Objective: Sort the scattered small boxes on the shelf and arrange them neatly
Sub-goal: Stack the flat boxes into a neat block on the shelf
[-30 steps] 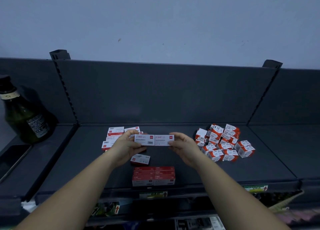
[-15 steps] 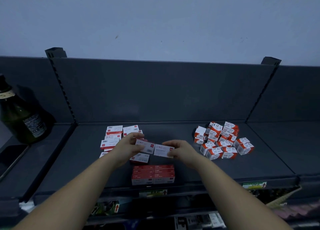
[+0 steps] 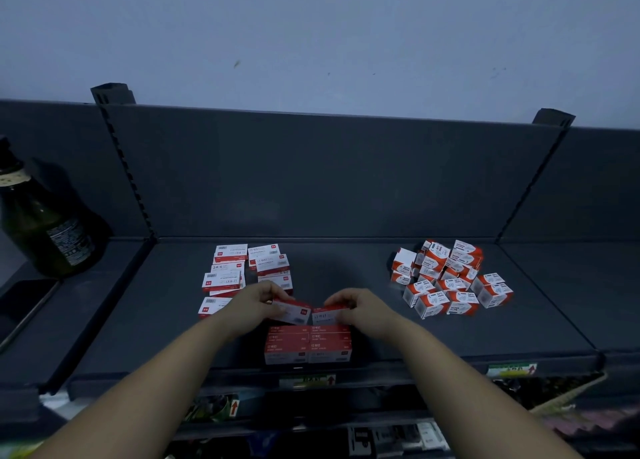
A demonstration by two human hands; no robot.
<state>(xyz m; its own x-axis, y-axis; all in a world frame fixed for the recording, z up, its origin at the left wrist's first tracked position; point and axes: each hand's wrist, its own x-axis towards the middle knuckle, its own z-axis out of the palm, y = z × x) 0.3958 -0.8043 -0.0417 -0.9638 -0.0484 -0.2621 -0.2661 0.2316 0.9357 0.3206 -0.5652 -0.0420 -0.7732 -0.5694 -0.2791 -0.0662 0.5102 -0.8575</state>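
Left hand [image 3: 254, 304] pinches 1 box [image 3: 295, 311] (tilted); right hand [image 3: 362, 308] pinches another box [image 3: 323, 315].

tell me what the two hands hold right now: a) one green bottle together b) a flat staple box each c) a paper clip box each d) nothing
b: the left hand pinches one flat staple box and the right hand pinches a second staple box, both by the neat red stack.
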